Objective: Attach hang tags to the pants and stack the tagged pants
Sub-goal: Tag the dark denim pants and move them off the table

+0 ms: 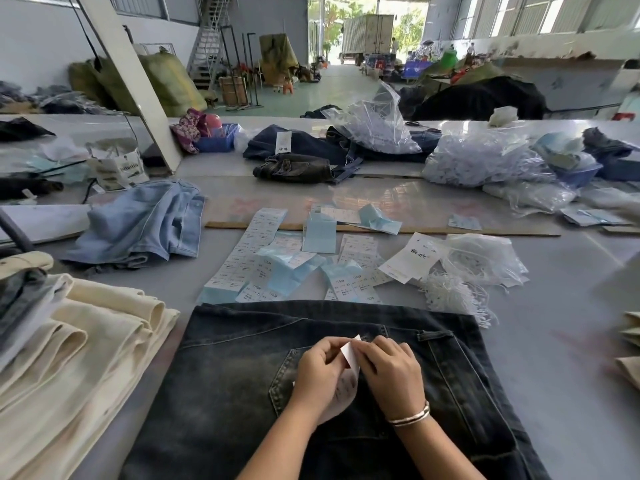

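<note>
While dark jeans (332, 393) lie flat on bench (554, 341), left hand (320, 370) and right hand (393, 372) both pinch a hang tag (350, 355) above the jeans' back pocket. Tag not yet attached. Stacking pending.

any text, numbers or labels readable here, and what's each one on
"1103#", seemingly, on a sticker strip near the dark jeans; other print on the sheets is too small.
Two handwritten characters on the white card: present, not legible.
Dark lettering on the white bag at left: blurred.
Tag on the far jeans: too small.
Tag pinched in both hands (left hand, right hand): no print visible.
</note>
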### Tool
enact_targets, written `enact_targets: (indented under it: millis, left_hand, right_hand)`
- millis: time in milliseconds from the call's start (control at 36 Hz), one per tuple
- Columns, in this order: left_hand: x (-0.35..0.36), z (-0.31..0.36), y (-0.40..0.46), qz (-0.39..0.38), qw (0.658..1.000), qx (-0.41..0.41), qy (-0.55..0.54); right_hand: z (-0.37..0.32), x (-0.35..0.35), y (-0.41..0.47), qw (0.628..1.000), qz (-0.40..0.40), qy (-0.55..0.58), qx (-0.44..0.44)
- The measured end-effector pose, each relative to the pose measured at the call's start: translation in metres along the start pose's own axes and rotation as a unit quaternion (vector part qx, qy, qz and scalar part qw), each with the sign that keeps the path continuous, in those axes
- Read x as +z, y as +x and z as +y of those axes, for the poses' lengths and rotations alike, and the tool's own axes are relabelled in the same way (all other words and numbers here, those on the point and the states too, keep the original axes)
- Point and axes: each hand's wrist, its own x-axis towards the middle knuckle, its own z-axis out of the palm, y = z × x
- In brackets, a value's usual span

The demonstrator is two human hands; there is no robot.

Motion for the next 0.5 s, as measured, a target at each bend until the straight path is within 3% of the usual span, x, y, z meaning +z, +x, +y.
enact_targets:
  millis: [222,500]
  left_hand:
    - [-0.0051,0.0032,0.0051,-0.021,0.997,-0.051,0.053]
    - [-0.0085,0.0092,0.0032,-0.033,0.988,0.000,0.151]
  right_hand:
    - [-0.0008,-0.0015,0.0025,0.999,-0.038,0.000,0.013]
    - [-0.0018,-0.0020,0.0025,0.982,-0.112,0.099,0.115]
